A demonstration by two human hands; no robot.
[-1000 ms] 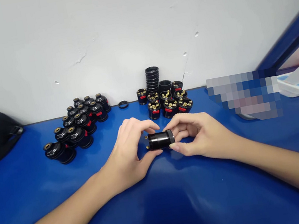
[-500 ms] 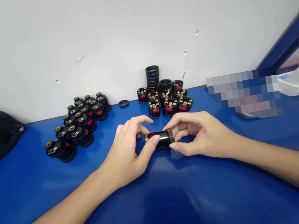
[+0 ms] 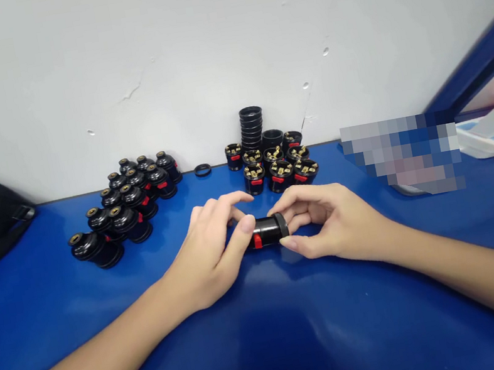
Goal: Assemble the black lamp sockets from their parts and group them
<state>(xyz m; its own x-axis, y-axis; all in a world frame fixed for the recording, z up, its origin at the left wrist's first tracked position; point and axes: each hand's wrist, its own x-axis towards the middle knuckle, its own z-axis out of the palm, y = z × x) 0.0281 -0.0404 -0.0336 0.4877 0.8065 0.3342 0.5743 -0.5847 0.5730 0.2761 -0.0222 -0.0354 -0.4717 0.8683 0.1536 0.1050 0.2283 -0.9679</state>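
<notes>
Lamp socket (image 3: 268,231): lying sideways just above the blue table (image 3: 273,333), between your two hands.
Left hand (image 3: 211,252): your thumb and fingers grasp its left end.
Right hand (image 3: 330,221): your fingertips pinch its ribbed right end.

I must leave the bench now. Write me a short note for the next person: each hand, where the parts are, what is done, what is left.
Left hand and right hand: both grip one black socket lying sideways just above the blue table, red tab showing.
Done: a cluster of capped sockets stands far left.
Left: open socket bodies with brass contacts far centre, beside a stack of rings; one loose ring lies between the groups.
</notes>
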